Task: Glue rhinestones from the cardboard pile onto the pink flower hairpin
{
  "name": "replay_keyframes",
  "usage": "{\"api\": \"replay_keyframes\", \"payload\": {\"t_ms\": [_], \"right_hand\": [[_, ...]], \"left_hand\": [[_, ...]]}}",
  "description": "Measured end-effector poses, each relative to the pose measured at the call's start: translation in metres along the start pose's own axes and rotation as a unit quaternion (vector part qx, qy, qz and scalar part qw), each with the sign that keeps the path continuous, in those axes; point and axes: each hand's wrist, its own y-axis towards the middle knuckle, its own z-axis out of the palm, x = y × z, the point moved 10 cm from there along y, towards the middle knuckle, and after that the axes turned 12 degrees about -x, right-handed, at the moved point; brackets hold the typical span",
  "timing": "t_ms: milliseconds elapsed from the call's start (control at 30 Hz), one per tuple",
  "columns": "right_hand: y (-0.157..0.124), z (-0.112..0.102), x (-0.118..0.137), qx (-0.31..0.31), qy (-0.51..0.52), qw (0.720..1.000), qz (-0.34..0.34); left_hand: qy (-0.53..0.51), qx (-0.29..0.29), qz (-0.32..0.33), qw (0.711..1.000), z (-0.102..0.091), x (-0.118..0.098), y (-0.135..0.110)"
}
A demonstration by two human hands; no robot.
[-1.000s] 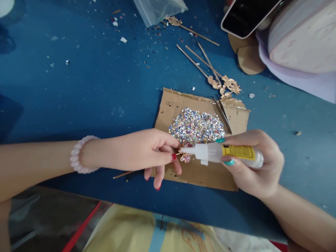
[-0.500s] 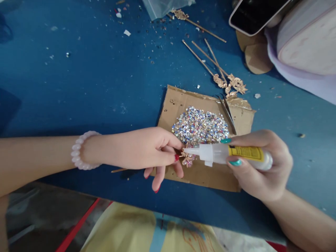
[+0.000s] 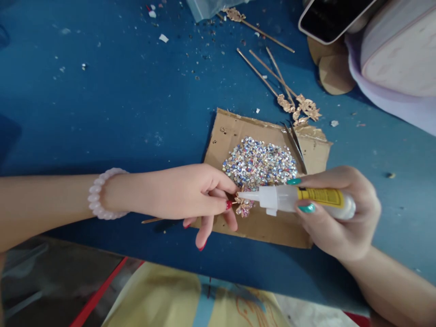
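My left hand (image 3: 185, 195) pinches a gold hairpin (image 3: 242, 206) by its stem, with the ornate head resting on a brown cardboard piece (image 3: 235, 136). The stem sticks out behind my fingers to the left. My right hand (image 3: 335, 222) grips a white glue bottle (image 3: 299, 200) with a yellow label, held level. Its nozzle tip touches the hairpin's head. A heap of shiny rhinestones (image 3: 260, 161) lies on the cardboard just behind the nozzle.
Dark tweezers (image 3: 295, 144) lie on the cardboard's right side. Several more gold hairpins (image 3: 289, 101) lie behind it on the blue table (image 3: 102, 113). A phone (image 3: 332, 18), a lilac bag (image 3: 398, 59) and cardboard discs (image 3: 332, 72) sit at the far right.
Hands, hairpin and bottle keep their pose. The view has shifted slightly, so everything sits a little further right than a second ago.
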Motion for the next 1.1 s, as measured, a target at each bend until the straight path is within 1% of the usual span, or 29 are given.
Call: {"api": "replay_keyframes", "payload": {"t_ms": [400, 600, 733, 967, 1033, 1100], "right_hand": [[0.002, 0.0, 0.005, 0.002, -0.007, 1.0, -0.01], [0.005, 0.003, 0.012, 0.006, -0.014, 0.999, -0.033], [0.004, 0.003, 0.011, 0.007, -0.023, 0.999, -0.029], [0.008, 0.002, 0.011, -0.001, 0.01, 1.0, -0.025], [0.007, 0.003, 0.009, 0.009, 0.023, 1.0, -0.015], [0.005, 0.005, 0.004, 0.022, 0.036, 0.999, 0.012]], "left_hand": [[0.016, -0.001, 0.009, 1.0, 0.0, -0.002, -0.001], [0.016, -0.002, 0.011, 1.0, -0.001, -0.001, 0.0], [0.014, -0.001, 0.01, 1.0, 0.0, -0.001, -0.001], [0.008, 0.0, 0.006, 1.0, 0.0, -0.001, -0.001], [0.01, 0.002, 0.006, 1.0, 0.0, 0.0, -0.001], [0.012, 0.008, 0.006, 1.0, 0.001, 0.0, -0.002]]}}
